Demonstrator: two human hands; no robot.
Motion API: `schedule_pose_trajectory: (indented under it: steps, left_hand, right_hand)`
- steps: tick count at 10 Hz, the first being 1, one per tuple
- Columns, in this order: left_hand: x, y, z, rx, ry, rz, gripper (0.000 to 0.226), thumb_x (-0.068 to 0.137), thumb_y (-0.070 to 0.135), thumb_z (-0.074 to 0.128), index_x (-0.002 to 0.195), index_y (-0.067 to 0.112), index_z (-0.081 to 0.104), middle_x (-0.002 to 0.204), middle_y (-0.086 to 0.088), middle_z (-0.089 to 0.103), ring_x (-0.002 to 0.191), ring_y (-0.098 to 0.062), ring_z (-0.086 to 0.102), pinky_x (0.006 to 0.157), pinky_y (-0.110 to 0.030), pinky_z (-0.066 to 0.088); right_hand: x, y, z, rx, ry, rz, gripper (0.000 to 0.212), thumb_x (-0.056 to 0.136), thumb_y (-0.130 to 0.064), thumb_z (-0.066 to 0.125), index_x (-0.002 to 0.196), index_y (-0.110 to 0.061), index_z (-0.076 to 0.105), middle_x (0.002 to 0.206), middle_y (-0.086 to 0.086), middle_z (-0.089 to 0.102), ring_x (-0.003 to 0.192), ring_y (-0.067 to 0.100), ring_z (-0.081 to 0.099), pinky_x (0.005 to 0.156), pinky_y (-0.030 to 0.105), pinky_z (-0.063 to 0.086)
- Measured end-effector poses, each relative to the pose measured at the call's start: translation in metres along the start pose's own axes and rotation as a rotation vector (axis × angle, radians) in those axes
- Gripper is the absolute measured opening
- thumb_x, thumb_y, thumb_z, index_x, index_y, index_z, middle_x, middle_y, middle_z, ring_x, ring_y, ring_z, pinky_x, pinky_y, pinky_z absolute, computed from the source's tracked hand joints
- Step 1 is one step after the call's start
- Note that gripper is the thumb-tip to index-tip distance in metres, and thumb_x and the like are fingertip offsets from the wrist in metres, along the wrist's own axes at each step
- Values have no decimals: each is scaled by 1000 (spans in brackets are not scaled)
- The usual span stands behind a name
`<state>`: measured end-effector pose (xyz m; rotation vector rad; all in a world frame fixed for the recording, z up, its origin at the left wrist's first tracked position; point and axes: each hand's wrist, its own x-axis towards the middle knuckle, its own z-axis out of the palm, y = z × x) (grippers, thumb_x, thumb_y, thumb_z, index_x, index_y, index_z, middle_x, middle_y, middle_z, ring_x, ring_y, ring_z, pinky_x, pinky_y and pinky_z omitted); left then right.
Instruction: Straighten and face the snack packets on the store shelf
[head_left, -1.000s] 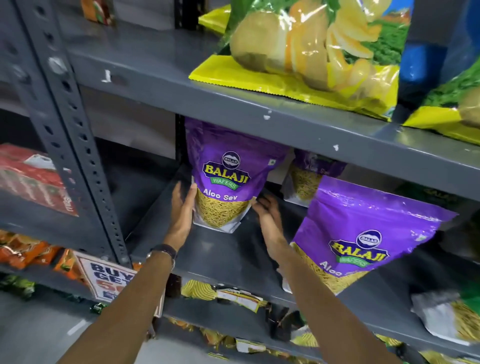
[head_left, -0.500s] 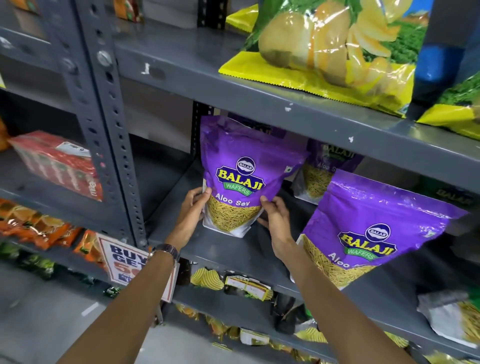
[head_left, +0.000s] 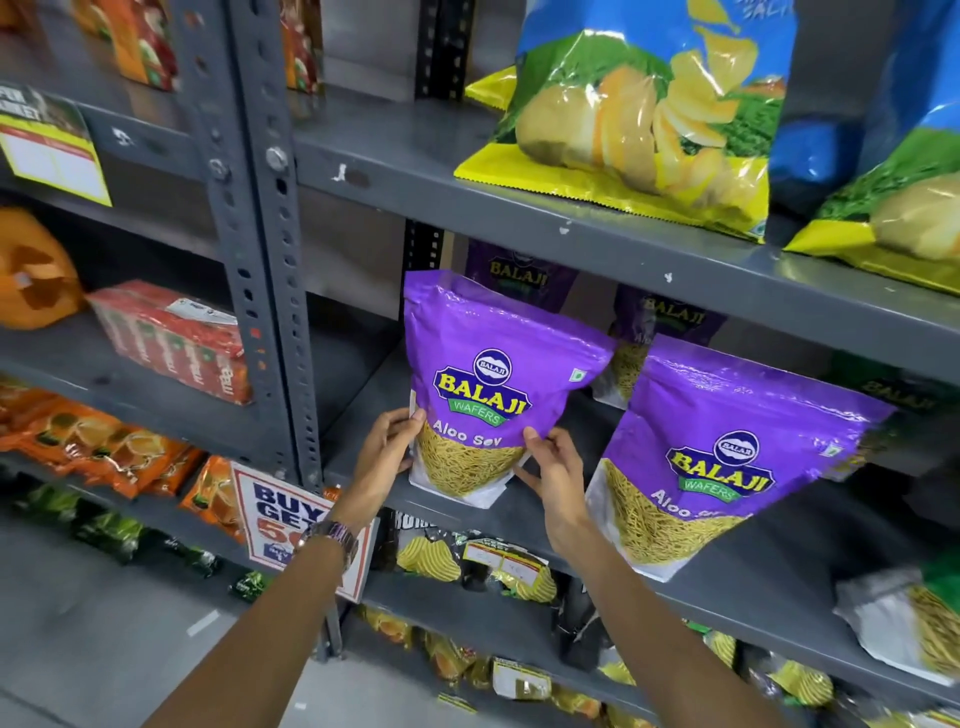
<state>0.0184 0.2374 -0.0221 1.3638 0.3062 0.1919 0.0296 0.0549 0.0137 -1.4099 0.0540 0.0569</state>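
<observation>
Your left hand (head_left: 387, 451) and right hand (head_left: 558, 470) are both closed on the lower corners of the purple Aloo Sev pouch (head_left: 488, 384), thumbs on the printed face, the other fingers behind it. The pouch stands at the front edge of the grey middle shelf (head_left: 524, 514), label outward, leaning slightly.

The main risk is the pouch going over once you let go. It is tall and its weight sits low in the clear window, while your grip is only at the bottom corners. If the base is not flat on the shelf, it will probably tip forward off the lip or slump back.

Watch your right forearm too. It passes just beside the second Aloo Sev pouch (head_left: 727, 457), which already tilts towards you. A sideways nudge could push it off the edge.

More pouches stand behind (head_left: 519, 278), in shadow. I cannot tell how close they are to the one you hold, so pushing it back hard might knock that row down.

The potato chip bag (head_left: 644, 119) overhangs the shelf above, so lifting the pouch high may catch it.
</observation>
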Motion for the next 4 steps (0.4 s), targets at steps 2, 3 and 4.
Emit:
schedule_pose_trajectory:
  steps: [2, 3, 4]
  left_hand:
    - [-4, -1, 1, -3, 5, 7, 28, 93, 27, 50, 116, 11, 50, 100, 9, 57, 90, 1, 55, 69, -19, 46]
    - [-4, 6, 3, -10, 24, -15, 34, 93, 27, 50, 122, 9, 48, 102, 9, 56, 95, -7, 55, 72, -22, 47]
    - [-15, 4, 10, -46, 187, 100, 37, 93, 24, 51, 128, 14, 45, 114, 3, 55, 105, -9, 53, 92, -34, 49]
  right_hand:
    - [-3, 0, 0, 6, 4, 11, 4, 91, -14, 54, 88, -17, 55, 92, -1, 61, 90, 10, 61, 92, 40, 51]
    - [-2, -1, 1, -9, -1, 14, 3, 91, -16, 54, 91, -19, 55, 96, 0, 62, 94, 14, 61, 92, 38, 50]
    - [-10, 1, 1, -10, 99, -91, 15, 91, -16, 55, 105, -21, 53, 106, -2, 60, 102, 13, 57, 81, 16, 49]
